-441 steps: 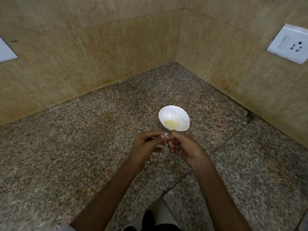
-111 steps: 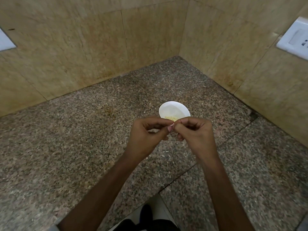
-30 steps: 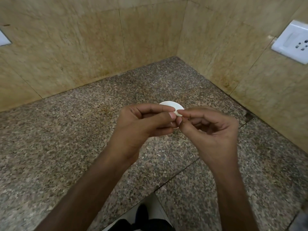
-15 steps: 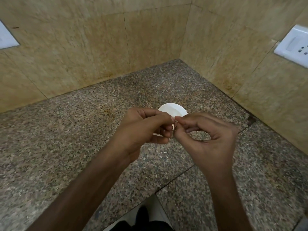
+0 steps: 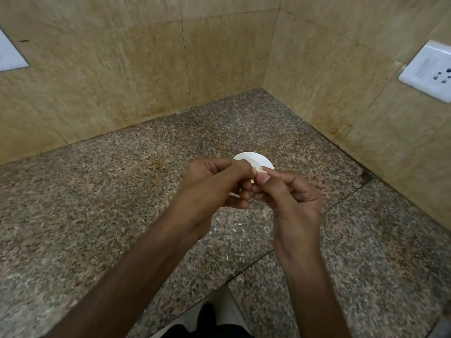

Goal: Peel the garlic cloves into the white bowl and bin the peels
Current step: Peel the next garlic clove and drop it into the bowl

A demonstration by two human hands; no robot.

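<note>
Head view: left hand (image 5: 214,189) and right hand (image 5: 290,198) meet fingertip to fingertip, both pinching one small pale garlic clove (image 5: 260,170) between thumb and forefinger. It is held over the small round white bowl (image 5: 251,158), half hidden behind them, on the speckled brown granite counter (image 5: 97,191).

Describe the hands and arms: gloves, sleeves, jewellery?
Nothing is worn: the left hand and right hand show no gloves, rings or watch. The left forearm and right forearm are uncovered to the frame edge; no sleeve in view.

Free counter (image 5: 85,215) left of white bowl (image 5: 253,158); tiled walls (image 5: 219,69) behind, right.
</note>
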